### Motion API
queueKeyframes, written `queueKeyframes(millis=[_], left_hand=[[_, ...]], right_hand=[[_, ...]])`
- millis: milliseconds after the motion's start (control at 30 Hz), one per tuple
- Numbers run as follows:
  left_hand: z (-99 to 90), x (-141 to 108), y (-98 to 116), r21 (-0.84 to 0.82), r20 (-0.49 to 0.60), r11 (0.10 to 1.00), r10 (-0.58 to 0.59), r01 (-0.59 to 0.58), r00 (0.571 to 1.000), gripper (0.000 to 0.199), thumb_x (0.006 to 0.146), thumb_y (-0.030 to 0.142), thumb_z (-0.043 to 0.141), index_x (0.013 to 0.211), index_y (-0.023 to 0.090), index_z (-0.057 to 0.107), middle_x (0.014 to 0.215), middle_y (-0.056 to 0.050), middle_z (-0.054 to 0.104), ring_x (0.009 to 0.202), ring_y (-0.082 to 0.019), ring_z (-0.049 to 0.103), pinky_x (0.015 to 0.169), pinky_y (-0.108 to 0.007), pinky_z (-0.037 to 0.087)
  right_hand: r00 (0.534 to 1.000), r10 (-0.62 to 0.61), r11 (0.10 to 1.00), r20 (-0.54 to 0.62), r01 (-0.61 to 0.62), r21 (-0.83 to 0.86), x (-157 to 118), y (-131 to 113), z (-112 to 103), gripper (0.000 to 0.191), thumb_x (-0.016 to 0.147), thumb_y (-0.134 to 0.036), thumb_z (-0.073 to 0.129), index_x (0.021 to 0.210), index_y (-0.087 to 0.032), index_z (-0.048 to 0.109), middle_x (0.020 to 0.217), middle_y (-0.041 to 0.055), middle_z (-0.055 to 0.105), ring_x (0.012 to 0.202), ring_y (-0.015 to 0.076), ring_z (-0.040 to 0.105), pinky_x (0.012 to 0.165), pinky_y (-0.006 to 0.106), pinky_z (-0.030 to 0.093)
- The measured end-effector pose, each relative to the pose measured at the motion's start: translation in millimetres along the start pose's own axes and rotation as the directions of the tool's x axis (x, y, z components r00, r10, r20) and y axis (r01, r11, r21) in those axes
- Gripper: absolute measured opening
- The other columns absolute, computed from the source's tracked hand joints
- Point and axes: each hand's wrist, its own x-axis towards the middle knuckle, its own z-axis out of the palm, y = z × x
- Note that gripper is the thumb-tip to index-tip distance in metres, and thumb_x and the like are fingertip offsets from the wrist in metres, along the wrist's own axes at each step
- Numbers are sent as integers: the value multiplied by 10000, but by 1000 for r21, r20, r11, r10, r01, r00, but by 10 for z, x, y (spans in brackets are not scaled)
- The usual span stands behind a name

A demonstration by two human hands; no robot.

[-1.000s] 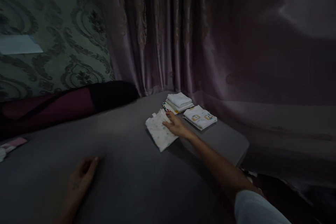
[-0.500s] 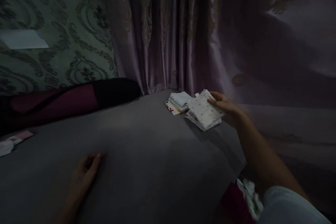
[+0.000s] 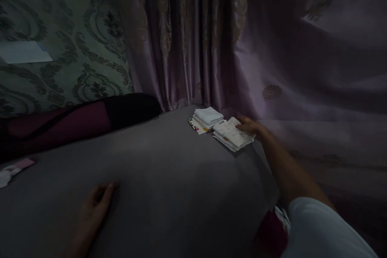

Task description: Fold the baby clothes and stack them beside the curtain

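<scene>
My right hand (image 3: 248, 125) is closed on the back right edge of a folded patterned white cloth (image 3: 232, 130), which lies on top of a stack of folded cloths. Just left of that stack is another pile of folded white cloths (image 3: 208, 116), with a colourful patterned piece at its bottom. My left hand (image 3: 98, 201) rests on the grey sheet (image 3: 157, 169) at the lower left, its fingers curled and thumb stretched out. Nothing shows between its fingers, and it is far from both stacks.
A dark red and black long bundle (image 3: 90, 115) lies along the patterned wall. Pink and white cloth (image 3: 15, 170) sits at the left edge. Purple curtains (image 3: 187, 48) hang behind the stacks. A dark red item (image 3: 272, 231) is at the lower right.
My right hand has lowered the patterned cloth, which was tilted up, flat onto the right stack. My left hand has stayed on the sheet in much the same pose.
</scene>
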Motion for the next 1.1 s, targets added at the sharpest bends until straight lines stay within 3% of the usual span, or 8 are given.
queueKeyframes(millis=[167,300,467,600,700,833,1100], left_hand=[[-5,1,-8,11,12,1000,-7,7,1000,402,768,538,461,900,212,657,1017,-78,695,1028,-304,622,933,-439,485],[-17,-22,46,35,39,998,-44,43,998,413,795,524,431,936,202,649,1070,-94,677,1081,-315,597,972,-459,453],[-22,-12,103,66,30,996,-67,65,997,391,798,497,427,915,196,646,1044,-94,684,1072,-314,604,963,-455,462],[-36,-25,108,48,23,998,-39,38,999,382,786,514,440,870,202,645,1015,-93,693,1058,-318,615,925,-445,489],[-47,-48,99,33,16,999,-22,22,1000,371,778,520,454,851,208,641,976,-94,702,1016,-322,631,889,-454,508],[-44,-55,78,41,6,999,-6,6,1000,388,772,523,460,887,208,657,980,-88,702,1006,-324,629,905,-472,497],[-4,-23,27,-12,8,1000,0,0,1000,389,768,520,462,885,202,652,992,-85,695,994,-296,636,910,-431,504]], right_hand=[[1000,11,992,-19,-9,128,-118,-37,28,570,825,-196,561,1378,-163,428,1259,105,621,1047,212,632,891,349,524],[978,113,976,-176,-143,-167,-130,-46,49,598,844,-195,551,1415,-144,380,1164,124,665,971,202,651,846,311,524],[953,89,932,-290,-182,-313,-115,-80,115,549,876,-210,487,1407,-108,395,1315,178,562,1203,271,532,1018,383,403],[976,-11,922,-215,-73,-380,-157,-212,266,474,935,-287,386,1385,-152,446,1408,130,492,1285,243,462,1076,358,344],[992,-55,902,-113,0,-433,-202,-278,431,495,967,-410,286,1384,-206,456,1459,88,440,1349,251,381,1117,434,286],[999,49,849,-8,-46,-527,-242,-227,594,568,977,-469,130,1456,-248,340,1568,44,228,1442,262,165,1134,580,151],[993,111,848,47,-69,-526,-188,-109,565,600,982,-467,158,1486,-166,281,1580,83,176,1451,237,124,1154,492,176]])
